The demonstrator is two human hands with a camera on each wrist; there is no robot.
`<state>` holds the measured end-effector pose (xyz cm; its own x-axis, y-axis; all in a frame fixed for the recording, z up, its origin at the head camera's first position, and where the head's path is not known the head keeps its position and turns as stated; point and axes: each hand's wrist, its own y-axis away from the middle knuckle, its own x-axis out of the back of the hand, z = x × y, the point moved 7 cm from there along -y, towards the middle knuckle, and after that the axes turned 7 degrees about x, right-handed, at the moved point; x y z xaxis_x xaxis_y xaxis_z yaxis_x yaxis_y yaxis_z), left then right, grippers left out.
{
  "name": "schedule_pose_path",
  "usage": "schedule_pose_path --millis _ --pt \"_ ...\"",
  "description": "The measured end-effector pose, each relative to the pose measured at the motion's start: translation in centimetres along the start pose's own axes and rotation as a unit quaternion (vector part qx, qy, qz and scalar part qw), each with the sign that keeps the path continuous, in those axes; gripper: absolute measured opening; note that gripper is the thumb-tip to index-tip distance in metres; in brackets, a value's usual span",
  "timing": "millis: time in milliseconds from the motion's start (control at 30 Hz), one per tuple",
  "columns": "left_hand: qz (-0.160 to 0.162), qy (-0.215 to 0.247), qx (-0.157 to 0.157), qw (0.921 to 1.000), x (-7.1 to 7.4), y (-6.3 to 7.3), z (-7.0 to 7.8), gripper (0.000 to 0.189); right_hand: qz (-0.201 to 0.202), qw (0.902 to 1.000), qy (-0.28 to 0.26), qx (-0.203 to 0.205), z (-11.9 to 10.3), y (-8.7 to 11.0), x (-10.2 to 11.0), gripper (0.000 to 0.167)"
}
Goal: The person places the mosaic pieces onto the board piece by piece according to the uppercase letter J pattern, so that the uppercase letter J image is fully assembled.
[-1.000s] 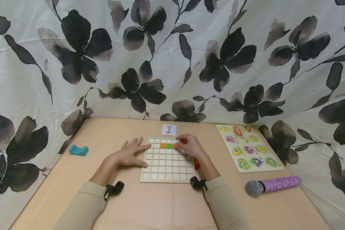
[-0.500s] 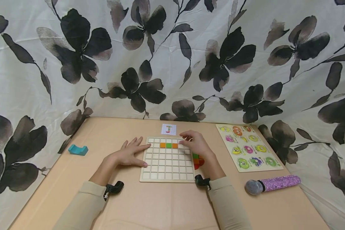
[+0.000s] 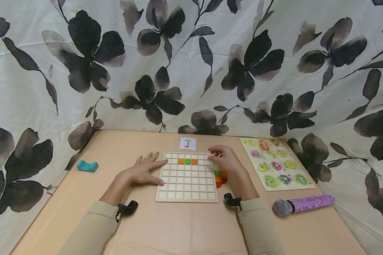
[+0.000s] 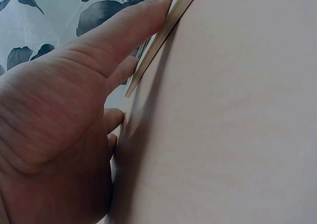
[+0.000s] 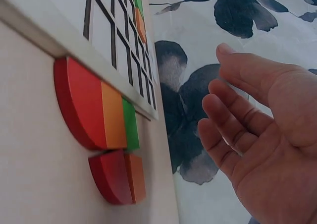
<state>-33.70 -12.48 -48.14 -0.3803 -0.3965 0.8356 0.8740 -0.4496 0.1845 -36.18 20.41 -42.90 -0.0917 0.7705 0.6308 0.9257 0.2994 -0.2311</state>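
A pale board with a grid of square cells (image 3: 188,186) lies on the table. An orange block (image 3: 181,161), a green block and another orange block sit side by side in a row near its far edge. My left hand (image 3: 143,171) lies with spread fingers at the board's left side, thumb (image 4: 153,11) and forefinger touching its edge. Over the board's far right corner is my right hand (image 3: 224,159), fingers loosely bent, nothing held. Beside the board's right edge lie loose blocks: red ones with a rounded side (image 5: 79,105), orange ones (image 5: 114,117) and a green one (image 5: 131,125).
A small gridded card (image 3: 182,144) with a coloured figure lies beyond the board. A teal curved block (image 3: 87,166) is at the left. To the right lie a fruit picture board (image 3: 263,184) and a microphone with a purple glittery handle (image 3: 312,204). Floral cloth (image 3: 204,88) hangs behind.
My right hand has moved right, off the row of blocks, uncovering the second orange block and the loose blocks beside the board. My left hand has stayed in place.
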Motion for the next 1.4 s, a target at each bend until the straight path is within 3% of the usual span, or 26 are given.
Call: schedule_pose_path --millis 400,800,1400 --pt "-0.002 0.003 0.002 1.0000 -0.2 -0.2 -0.2 0.099 -0.036 0.9993 0.007 -0.001 1.1 0.4 0.7 0.030" --pt "0.000 0.003 0.000 1.0000 -0.2 -0.2 -0.1 0.098 -0.082 0.9954 0.017 -0.046 2.6 1.4 1.4 0.028" --pt "0.001 0.004 -0.003 1.0000 0.0 -0.1 -0.1 0.098 -0.128 0.9906 0.016 -0.045 3.7 2.2 2.4 0.026"
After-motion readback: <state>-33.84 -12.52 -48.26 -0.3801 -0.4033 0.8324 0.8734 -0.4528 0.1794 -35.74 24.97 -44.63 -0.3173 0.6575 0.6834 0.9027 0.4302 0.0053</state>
